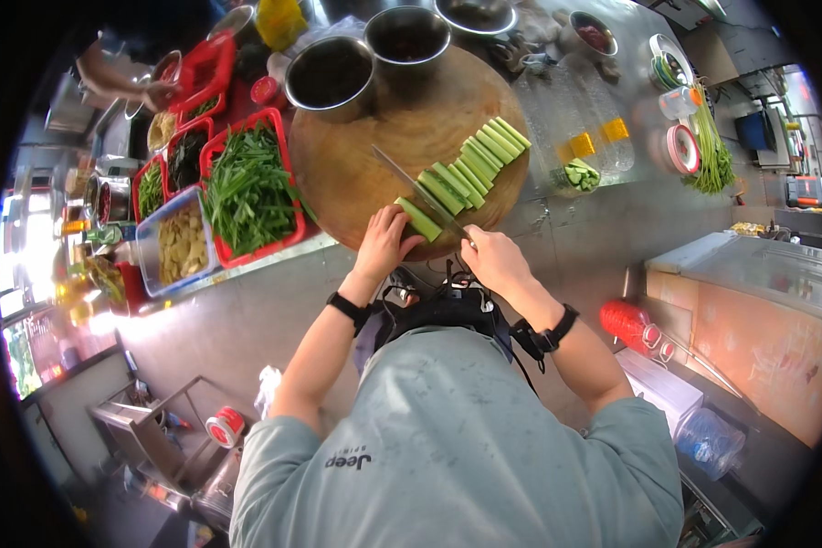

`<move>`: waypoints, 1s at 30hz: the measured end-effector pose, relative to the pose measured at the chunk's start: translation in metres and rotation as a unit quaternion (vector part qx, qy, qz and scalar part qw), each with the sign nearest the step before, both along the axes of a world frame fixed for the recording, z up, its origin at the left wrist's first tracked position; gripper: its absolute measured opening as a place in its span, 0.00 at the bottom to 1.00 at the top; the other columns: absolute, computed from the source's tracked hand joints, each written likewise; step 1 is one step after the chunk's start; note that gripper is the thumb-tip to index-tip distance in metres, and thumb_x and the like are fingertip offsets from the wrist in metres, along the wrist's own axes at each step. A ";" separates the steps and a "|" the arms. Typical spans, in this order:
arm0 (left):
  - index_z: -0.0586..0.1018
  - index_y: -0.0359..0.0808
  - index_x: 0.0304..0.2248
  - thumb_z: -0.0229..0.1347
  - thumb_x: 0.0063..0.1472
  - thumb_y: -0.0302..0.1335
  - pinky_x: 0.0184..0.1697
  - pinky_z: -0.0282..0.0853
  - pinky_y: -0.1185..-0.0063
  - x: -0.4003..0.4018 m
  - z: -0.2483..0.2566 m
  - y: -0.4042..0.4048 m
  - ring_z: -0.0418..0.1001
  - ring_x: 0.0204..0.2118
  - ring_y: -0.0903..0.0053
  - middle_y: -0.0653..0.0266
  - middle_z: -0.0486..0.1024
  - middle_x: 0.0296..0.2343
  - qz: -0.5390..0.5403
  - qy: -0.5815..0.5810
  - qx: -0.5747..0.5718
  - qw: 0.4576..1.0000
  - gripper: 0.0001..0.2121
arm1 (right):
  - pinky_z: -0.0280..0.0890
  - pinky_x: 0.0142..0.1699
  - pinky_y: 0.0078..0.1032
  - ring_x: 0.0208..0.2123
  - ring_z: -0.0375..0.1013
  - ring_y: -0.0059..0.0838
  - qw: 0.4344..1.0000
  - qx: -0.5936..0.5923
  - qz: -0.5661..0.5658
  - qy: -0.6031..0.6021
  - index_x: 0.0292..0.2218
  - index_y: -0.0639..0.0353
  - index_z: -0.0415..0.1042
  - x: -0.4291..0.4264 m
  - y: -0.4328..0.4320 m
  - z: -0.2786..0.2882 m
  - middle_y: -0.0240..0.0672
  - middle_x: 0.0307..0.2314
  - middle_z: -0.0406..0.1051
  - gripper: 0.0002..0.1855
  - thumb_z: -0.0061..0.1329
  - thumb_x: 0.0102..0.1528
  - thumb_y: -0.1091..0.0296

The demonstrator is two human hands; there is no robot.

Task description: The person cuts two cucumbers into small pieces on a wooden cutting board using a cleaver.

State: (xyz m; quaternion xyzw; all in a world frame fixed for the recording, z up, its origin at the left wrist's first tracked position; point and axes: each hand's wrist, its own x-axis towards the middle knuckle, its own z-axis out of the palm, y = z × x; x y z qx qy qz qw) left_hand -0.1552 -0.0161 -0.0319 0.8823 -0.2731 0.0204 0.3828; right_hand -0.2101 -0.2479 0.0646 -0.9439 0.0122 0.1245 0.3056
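Note:
My right hand [499, 257] grips the handle of a kitchen knife [411, 181], whose blade slants away to the upper left across a round wooden chopping board [342, 157]. Just left of the blade lies a cut length of green cucumber [419, 219]. The fingers and thumb of my left hand [383, 240] hold this length at its left side. Beyond the blade, several cucumber lengths [476, 164] form a slanting row up to the board's right edge. The knife partly covers the nearest ones.
Steel bowls [332, 75] stand on the board's far part. At left are a red basket of cut greens [250, 188] and a clear tub of pale slices [181, 243]. Plastic bottles [589, 116] and a container of cut cucumber [581, 176] sit right. Another person's hand [159, 94] reaches in at upper left.

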 end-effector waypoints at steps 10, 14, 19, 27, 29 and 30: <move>0.75 0.32 0.40 0.64 0.54 0.32 0.50 0.66 0.65 -0.001 -0.007 -0.004 0.68 0.47 0.55 0.55 0.70 0.43 0.024 -0.015 0.020 0.999 0.17 | 0.70 0.35 0.50 0.29 0.75 0.56 0.999 -0.022 0.028 0.026 0.35 0.58 0.69 -0.036 -0.006 0.020 0.48 0.24 0.76 0.09 0.46 0.60 0.62; 0.75 0.32 0.40 0.64 0.55 0.33 0.50 0.66 0.65 -0.001 -0.007 -0.004 0.69 0.48 0.55 0.54 0.70 0.44 0.027 -0.018 0.029 0.999 0.18 | 0.70 0.34 0.51 0.28 0.75 0.56 0.999 -0.028 0.032 0.027 0.34 0.59 0.69 -0.040 -0.004 0.021 0.49 0.23 0.75 0.09 0.46 0.60 0.63; 0.75 0.32 0.40 0.64 0.54 0.34 0.50 0.66 0.65 -0.002 -0.007 -0.006 0.69 0.48 0.55 0.54 0.70 0.44 0.027 -0.028 0.023 0.999 0.18 | 0.71 0.34 0.51 0.28 0.76 0.57 0.997 -0.039 0.027 0.064 0.33 0.60 0.69 -0.036 0.001 0.024 0.51 0.23 0.75 0.09 0.46 0.60 0.63; 0.74 0.33 0.41 0.64 0.53 0.31 0.50 0.65 0.64 0.001 -0.006 -0.003 0.68 0.48 0.56 0.54 0.70 0.45 0.024 -0.022 0.050 0.998 0.18 | 0.72 0.37 0.50 0.30 0.77 0.57 1.000 0.008 0.005 0.003 0.35 0.59 0.73 0.001 0.019 -0.010 0.52 0.24 0.76 0.12 0.46 0.60 0.60; 0.74 0.34 0.42 0.65 0.53 0.31 0.51 0.65 0.64 0.003 -0.002 -0.009 0.68 0.49 0.55 0.54 0.69 0.46 0.031 -0.006 0.065 0.997 0.20 | 0.71 0.37 0.50 0.30 0.77 0.57 0.999 0.030 -0.024 -0.036 0.37 0.59 0.75 -0.008 0.007 0.009 0.52 0.24 0.76 0.12 0.46 0.60 0.60; 0.73 0.34 0.43 0.65 0.52 0.31 0.51 0.65 0.64 0.005 0.006 -0.016 0.67 0.50 0.55 0.54 0.69 0.46 0.031 0.002 0.075 0.997 0.21 | 0.71 0.37 0.48 0.31 0.76 0.57 0.996 0.050 -0.046 -0.049 0.41 0.58 0.76 -0.010 -0.004 0.012 0.52 0.25 0.76 0.13 0.48 0.60 0.61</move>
